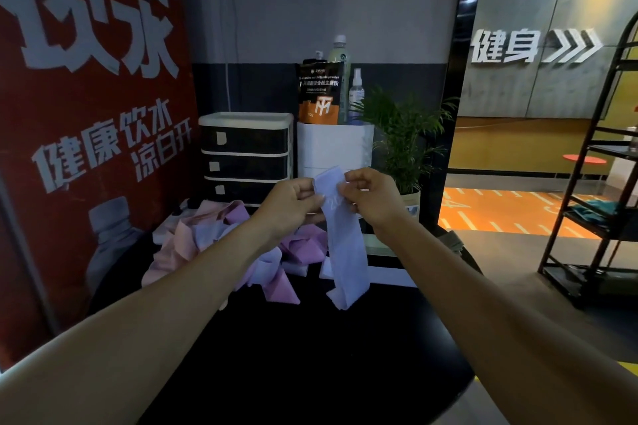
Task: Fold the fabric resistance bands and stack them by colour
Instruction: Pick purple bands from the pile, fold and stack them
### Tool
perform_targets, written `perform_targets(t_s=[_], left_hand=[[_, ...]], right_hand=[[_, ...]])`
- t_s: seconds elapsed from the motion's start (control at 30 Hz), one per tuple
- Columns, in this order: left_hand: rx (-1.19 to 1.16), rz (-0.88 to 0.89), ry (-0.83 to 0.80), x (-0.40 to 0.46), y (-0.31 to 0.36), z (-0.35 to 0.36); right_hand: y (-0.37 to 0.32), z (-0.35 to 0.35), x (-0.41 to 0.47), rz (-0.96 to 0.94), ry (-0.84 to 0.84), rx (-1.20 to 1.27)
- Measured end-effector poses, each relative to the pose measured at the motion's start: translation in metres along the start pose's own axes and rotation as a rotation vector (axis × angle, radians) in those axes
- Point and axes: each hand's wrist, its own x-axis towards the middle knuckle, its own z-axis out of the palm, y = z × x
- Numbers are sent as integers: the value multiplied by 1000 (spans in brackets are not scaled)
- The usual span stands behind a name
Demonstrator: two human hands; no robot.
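A pale lavender-blue fabric band (345, 245) hangs lengthwise above the black table (310, 355), its lower end near the tabletop. My left hand (293, 205) pinches its upper left edge and my right hand (371, 198) pinches its upper right edge, both at chest height. Behind and left of the hanging band lies a loose heap of bands (221, 235) in pink, purple and pale blue, partly hidden by my left forearm.
At the table's back stand a black-and-white drawer unit (245, 152), a white box (333, 148) topped with a pouch and bottles, and a potted plant (407, 134). A red poster wall is at left, a black metal rack (593, 183) at right.
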Motion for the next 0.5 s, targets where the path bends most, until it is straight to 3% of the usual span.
perform_targets(t_s=[0.5], left_hand=[[80,-48,-54,16,4,19]], right_hand=[[0,-22,12,-111,15,-102]])
